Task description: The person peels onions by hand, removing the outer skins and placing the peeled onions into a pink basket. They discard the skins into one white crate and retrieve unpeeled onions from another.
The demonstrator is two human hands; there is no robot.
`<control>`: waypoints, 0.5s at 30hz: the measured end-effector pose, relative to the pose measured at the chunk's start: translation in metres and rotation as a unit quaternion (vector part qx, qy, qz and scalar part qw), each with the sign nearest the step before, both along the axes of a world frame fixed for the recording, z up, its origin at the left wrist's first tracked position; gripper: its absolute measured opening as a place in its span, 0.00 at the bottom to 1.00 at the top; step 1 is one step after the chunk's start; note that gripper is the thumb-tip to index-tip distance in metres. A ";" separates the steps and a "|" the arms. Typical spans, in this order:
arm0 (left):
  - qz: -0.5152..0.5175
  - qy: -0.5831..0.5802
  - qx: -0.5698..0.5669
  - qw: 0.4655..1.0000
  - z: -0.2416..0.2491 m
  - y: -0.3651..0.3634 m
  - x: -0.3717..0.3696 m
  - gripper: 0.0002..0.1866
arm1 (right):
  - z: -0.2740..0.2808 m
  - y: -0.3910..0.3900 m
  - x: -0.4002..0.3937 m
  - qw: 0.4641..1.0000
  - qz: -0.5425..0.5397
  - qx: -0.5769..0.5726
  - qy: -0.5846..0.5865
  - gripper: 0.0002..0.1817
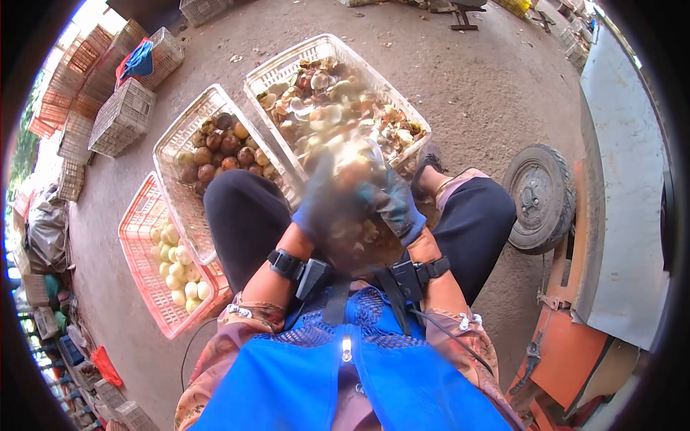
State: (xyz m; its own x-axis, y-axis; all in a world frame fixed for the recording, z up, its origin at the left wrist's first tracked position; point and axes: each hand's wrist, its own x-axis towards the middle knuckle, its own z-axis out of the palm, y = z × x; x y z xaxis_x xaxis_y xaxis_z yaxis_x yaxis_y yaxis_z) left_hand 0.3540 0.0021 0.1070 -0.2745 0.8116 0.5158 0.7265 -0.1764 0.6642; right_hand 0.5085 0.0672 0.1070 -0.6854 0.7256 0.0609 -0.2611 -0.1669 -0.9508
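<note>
My left hand (316, 205), in a blue glove, is smeared by motion between my knees, so its fingers do not show clearly. Beside it, my right hand (394, 205), in a worn blue-grey glove, has its fingers curled; what they hold is blurred. A pale, blurry patch lies just beyond both hands, over the near end of a white crate (284, 61) full of peel pieces (323, 93). Left of my hands, another white crate (180, 133) holds brown round fruits (226, 144). Under it, a pink-red crate (136, 237) contains pale, peeled-looking round fruits (176, 269).
A wheel (535, 197) and an orange metal frame (564, 352) with a grey panel (625, 194) stand at the right. Stacked crates (122, 115) line the left side, one topped by a blue cloth (139, 59). My knees flank my hands.
</note>
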 end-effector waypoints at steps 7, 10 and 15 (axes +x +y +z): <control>-0.195 -0.119 -0.016 0.973 0.017 -0.004 -0.009 0.17 | 0.005 0.022 0.002 0.933 0.007 0.260 -0.250 0.17; -0.295 -0.816 -0.108 0.485 0.003 -0.002 -0.006 0.16 | -0.018 0.030 0.001 0.896 -0.118 0.356 -0.236 0.16; -0.103 -0.815 -0.077 0.564 0.047 -0.001 0.001 0.16 | 0.012 0.004 0.009 0.890 -0.101 0.358 -0.265 0.12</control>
